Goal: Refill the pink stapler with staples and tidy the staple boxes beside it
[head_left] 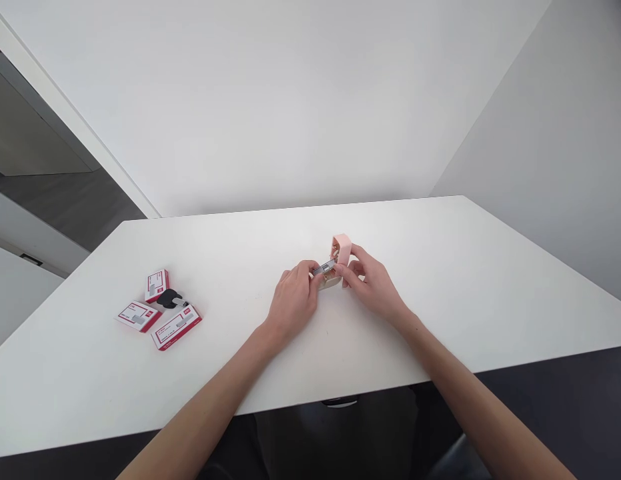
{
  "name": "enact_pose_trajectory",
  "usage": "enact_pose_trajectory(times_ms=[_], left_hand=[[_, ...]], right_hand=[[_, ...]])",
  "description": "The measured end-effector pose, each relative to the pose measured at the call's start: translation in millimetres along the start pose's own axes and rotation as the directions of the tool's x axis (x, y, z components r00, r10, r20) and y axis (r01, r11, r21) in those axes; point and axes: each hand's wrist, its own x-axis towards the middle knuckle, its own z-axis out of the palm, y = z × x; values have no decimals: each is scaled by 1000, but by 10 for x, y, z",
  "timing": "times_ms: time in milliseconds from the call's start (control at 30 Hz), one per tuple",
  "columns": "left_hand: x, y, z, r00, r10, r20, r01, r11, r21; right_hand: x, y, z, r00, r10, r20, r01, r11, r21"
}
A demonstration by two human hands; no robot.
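A small stapler [343,248] with a pink top and a pale base is opened up near the middle of the table. Its pink top stands raised, and the metal staple channel [326,267] shows beneath it. My left hand [294,299] closes on the front end of the stapler, thumb and fingers at the channel and base. At the hinge end, my right hand [371,280] pinches the stapler beside the pink top. Fingers cover parts of the base, and whether staples lie in the channel is too small to tell.
On the left of the white table [390,227] lie three red-and-white staple boxes [177,327]. Between them is a black staple remover [170,299] with a metal tip. A white wall [300,100] rises behind the table, and the front edge runs under my forearms.
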Motion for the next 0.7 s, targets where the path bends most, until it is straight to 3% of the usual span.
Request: enact_pose_trajectory(times_ms=[200, 700], left_hand=[[6, -6, 4, 1000, 12, -9, -13, 1000, -6], [-2, 77, -89, 1000, -8, 19, 11, 994, -113]], right_hand=[[-54, 81, 21, 992, -98, -74, 83, 978, -193], [-151, 111, 27, 980, -190, -51, 160, 919, -361]])
